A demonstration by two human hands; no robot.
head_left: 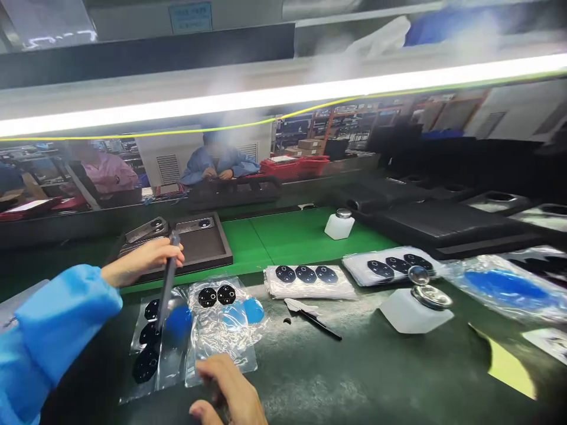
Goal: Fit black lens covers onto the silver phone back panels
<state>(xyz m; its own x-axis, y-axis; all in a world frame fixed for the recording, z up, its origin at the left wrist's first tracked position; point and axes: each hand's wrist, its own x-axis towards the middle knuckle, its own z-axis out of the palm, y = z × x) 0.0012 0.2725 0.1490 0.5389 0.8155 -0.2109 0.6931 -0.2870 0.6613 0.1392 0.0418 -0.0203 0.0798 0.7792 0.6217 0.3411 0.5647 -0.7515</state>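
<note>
My left hand (162, 254), in a blue sleeve, is closed around the upper end of a long dark grey flat part (168, 289). The part is held nearly upright over a clear plastic sheet (172, 372) that carries black round pieces (145, 363) and a blue film disc (178, 320). My right hand (230, 389) is at the bottom edge with thumb and fingers apart and nothing between them. Just beyond it is a second clear sheet (199, 348) with two black discs (217, 296) and light blue film discs (254, 310).
A dark tray (228, 251) with metal-looking plates stands behind my left hand. To the right are stacked disc sheets (310, 289), a black tweezer-like tool (321, 326), white bottles (414, 313) (339, 226) and yellow paper (509, 363). Two people sit beyond the green belt (287, 236).
</note>
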